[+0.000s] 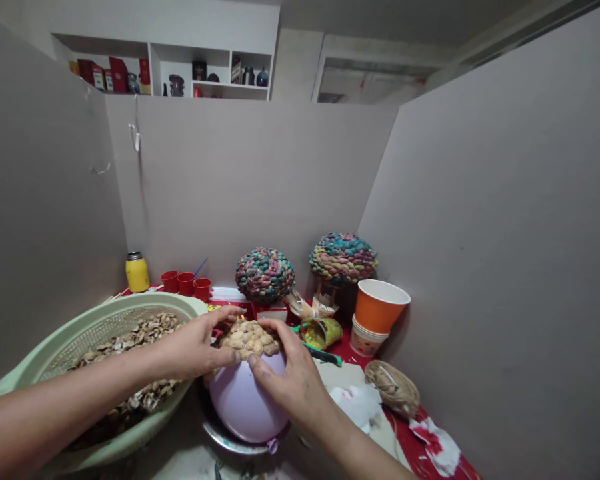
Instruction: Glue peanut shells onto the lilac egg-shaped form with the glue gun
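Observation:
A pale purple balloon (249, 398) rests in a metal bowl (230, 442), its knot at the lower right. Tan shell pieces (250, 337) cover its top in a cluster. My left hand (200, 345) curves round the left side of the shells, thumb on the front edge. From the right, my right hand (293, 373) lies on the shells and the balloon, fingers bent over the top. Both hands hold the shell-covered balloon between them. To the left, a green colander (190, 305) contains many loose shells (153, 333), partly hidden behind my left forearm.
Two multicoloured balls (265, 275) stand at the back near red cups (185, 283) and a yellow bottle (138, 273). An orange bucket (380, 308), a tipped yellow cup (321, 332), twine (393, 388) and stained tissue (435, 445) are on the right. Grey partitions enclose the table.

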`<state>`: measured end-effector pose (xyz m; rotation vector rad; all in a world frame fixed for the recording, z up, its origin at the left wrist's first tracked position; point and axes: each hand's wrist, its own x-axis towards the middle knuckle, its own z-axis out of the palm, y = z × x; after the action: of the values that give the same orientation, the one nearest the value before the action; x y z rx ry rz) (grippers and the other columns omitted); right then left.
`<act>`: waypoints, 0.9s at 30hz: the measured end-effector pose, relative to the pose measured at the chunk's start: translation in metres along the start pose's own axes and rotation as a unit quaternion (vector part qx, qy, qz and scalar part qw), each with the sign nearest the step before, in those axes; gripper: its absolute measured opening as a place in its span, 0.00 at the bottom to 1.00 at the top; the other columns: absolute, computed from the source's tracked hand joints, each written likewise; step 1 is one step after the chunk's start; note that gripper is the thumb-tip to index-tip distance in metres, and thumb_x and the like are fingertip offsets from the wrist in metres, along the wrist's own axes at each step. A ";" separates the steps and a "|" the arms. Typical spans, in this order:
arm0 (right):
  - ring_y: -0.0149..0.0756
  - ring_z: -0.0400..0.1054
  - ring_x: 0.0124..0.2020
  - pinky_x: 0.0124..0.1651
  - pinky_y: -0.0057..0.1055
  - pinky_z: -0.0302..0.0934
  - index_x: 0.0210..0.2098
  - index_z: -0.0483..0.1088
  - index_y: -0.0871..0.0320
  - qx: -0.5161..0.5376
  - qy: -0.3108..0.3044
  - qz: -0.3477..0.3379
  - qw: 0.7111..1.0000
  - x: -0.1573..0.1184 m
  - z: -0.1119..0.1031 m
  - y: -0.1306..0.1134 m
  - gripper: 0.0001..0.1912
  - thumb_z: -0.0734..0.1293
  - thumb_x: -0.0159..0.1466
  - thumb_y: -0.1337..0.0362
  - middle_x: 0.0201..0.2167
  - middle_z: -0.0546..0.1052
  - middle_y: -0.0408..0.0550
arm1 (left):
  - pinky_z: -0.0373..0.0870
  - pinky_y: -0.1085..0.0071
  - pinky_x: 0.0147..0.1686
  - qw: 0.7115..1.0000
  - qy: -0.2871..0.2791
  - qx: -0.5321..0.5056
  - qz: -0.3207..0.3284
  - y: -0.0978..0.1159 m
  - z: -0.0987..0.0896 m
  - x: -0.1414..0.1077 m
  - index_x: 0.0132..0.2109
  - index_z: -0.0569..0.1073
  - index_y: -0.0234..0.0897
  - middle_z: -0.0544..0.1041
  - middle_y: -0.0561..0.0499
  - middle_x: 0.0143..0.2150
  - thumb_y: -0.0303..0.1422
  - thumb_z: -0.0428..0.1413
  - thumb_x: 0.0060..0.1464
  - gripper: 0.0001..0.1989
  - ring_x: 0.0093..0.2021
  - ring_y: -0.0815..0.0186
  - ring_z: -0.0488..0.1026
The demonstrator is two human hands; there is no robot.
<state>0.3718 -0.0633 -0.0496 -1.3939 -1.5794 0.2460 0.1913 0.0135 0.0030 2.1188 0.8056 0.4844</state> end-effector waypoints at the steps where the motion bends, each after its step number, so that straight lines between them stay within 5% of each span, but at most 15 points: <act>1: 0.45 0.67 0.48 0.51 0.40 0.61 0.47 0.66 0.55 0.001 -0.001 -0.001 1.000 0.000 0.000 0.000 0.19 0.66 0.55 0.64 0.46 0.73 0.49 | 0.60 0.59 0.61 1.000 0.003 -0.001 0.001 -0.001 0.000 0.000 0.65 0.60 0.35 0.71 0.43 0.60 0.30 0.57 0.47 0.36 0.61 0.52 0.65; 9: 0.45 0.67 0.48 0.51 0.40 0.61 0.47 0.66 0.55 -0.002 -0.004 -0.005 1.000 0.001 -0.001 0.000 0.19 0.66 0.55 0.63 0.46 0.73 0.49 | 0.58 0.58 0.62 0.997 0.009 -0.077 -0.018 0.004 -0.002 0.001 0.61 0.66 0.32 0.69 0.41 0.62 0.37 0.55 0.48 0.32 0.62 0.52 0.64; 17: 0.47 0.66 0.50 0.54 0.44 0.60 0.49 0.67 0.57 0.003 -0.006 0.000 1.000 0.003 0.000 0.005 0.21 0.65 0.56 0.61 0.48 0.73 0.52 | 0.52 0.57 0.65 0.991 0.056 -0.122 -0.013 0.024 -0.008 -0.014 0.60 0.68 0.40 0.64 0.46 0.66 0.54 0.49 0.56 0.31 0.66 0.52 0.57; 24: 0.49 0.66 0.53 0.56 0.45 0.60 0.53 0.67 0.58 0.011 -0.005 -0.013 1.000 0.002 -0.003 0.013 0.24 0.64 0.58 0.58 0.51 0.73 0.54 | 0.61 0.61 0.60 0.966 0.133 -0.218 0.038 0.018 0.010 -0.064 0.54 0.72 0.44 0.74 0.47 0.56 0.46 0.48 0.63 0.20 0.59 0.55 0.67; 27: 0.49 0.66 0.54 0.57 0.46 0.59 0.54 0.66 0.59 0.013 0.008 -0.020 1.000 0.003 -0.009 0.012 0.23 0.63 0.61 0.56 0.53 0.73 0.55 | 0.69 0.66 0.49 0.969 0.050 -0.239 0.041 0.019 0.029 -0.091 0.46 0.76 0.43 0.79 0.48 0.45 0.47 0.50 0.61 0.17 0.48 0.57 0.73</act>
<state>0.3869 -0.0607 -0.0523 -1.3392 -1.5829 0.2302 0.1499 -0.0739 -0.0055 1.6921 0.5837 0.7534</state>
